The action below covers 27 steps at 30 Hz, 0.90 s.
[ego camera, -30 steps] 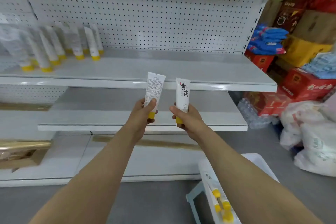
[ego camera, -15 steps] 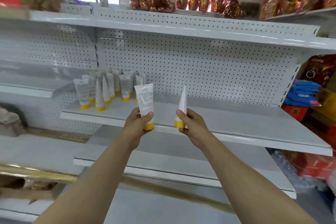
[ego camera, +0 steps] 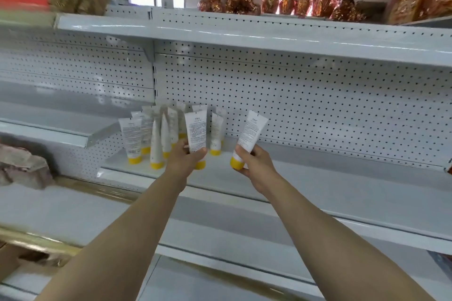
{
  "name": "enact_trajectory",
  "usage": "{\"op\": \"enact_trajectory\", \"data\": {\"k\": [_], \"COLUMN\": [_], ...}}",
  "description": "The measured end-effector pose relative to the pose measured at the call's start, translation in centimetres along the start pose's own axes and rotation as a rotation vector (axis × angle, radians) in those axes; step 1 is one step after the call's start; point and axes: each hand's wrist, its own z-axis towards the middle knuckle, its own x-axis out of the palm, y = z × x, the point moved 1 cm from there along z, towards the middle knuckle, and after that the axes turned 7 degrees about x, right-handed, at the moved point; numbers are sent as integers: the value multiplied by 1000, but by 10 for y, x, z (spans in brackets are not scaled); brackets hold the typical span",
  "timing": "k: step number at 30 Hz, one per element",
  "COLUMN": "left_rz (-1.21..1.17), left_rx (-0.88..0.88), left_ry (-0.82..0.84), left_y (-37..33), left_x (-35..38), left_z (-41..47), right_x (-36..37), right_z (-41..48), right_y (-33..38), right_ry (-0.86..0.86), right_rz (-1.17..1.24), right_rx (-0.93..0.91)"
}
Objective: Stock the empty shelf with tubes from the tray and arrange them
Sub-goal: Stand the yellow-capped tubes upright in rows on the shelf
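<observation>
White perforated metal backing (ego camera: 305, 105) fills most of the frame, with red and gold foil-wrapped goods (ego camera: 281, 0) along the top edge. Across the middle runs the pale grey metal shelf (ego camera: 354, 178), bare over its whole right stretch, which is likely why both arms reach toward it. At centre left, a cluster of white plastic tubes with yellow caps (ego camera: 137, 139) stands cap-down on that shelf, some leaning together. The left hand (ego camera: 182, 157) grasps an upright tube (ego camera: 195, 131) by its lower end, just in front of the cluster; cap-down suits standing it on its flat cap. The right hand (ego camera: 254, 162) grips a tilted tube (ego camera: 252, 129) over open shelf beside the cluster. No tray is in view.
</observation>
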Motion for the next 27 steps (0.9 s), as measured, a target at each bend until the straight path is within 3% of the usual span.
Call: {"op": "enact_trajectory", "data": {"k": [5, 17, 27], "left_rz": [71, 194, 171], "left_rx": [41, 110, 142], "left_ry": [0, 136, 223], "left_y": [28, 76, 96], "left_x": [-7, -30, -33], "left_z": [37, 95, 112], "right_x": [26, 73, 86], "right_z": [29, 67, 90], "right_y": [-20, -52, -63], "right_ry": [-122, -338, -406], "right_rz": [-180, -200, -317], "right_rx": [-74, -58, -37]}}
